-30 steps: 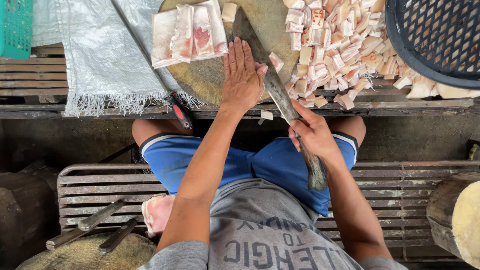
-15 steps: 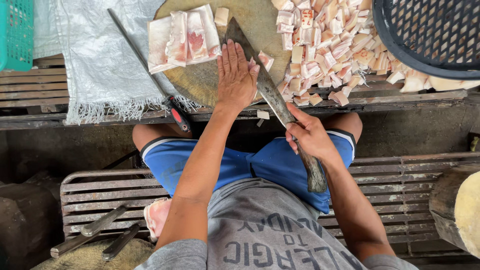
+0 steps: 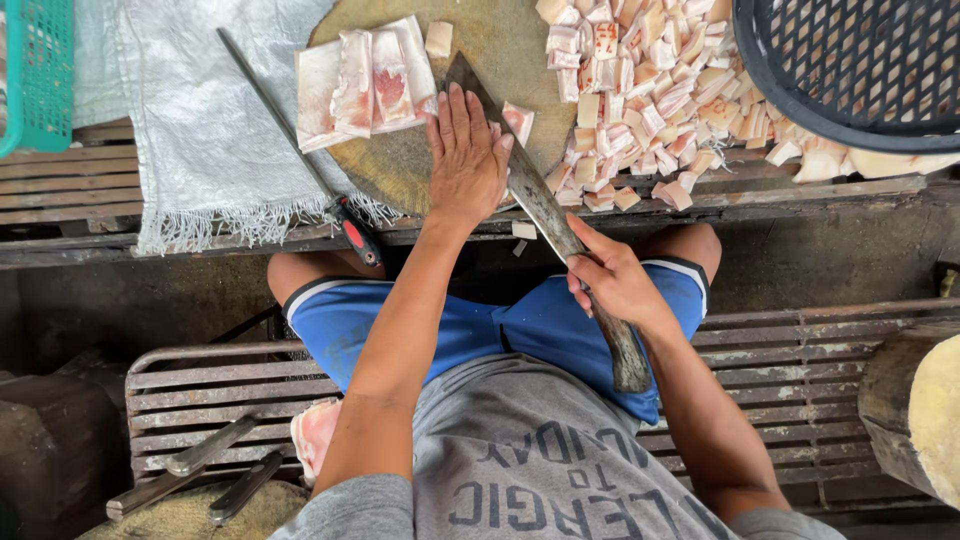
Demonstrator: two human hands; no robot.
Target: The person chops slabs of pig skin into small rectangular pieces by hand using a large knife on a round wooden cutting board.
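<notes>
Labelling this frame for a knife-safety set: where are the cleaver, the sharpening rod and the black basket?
cleaver (image 3: 530, 190), head view, flat of the blade.
sharpening rod (image 3: 275, 115), head view, middle of the steel shaft.
black basket (image 3: 800, 110), head view, its rim.

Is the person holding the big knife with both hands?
No, only the right hand grips the knife; the left hand lies flat on the round board.

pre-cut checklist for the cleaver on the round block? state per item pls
1. Right hand wrapped on cleaver handle: ok.
2. Left hand flat on the chopping block, fingers beside the blade: not ok.
3. Meat slabs lying on the block: ok.
4. Cut cubes heaped right of the blade, spilling off the block: not ok.
5. Sharpening steel away from both hands: ok.
6. Edge sharpness: cannot tell.
</notes>
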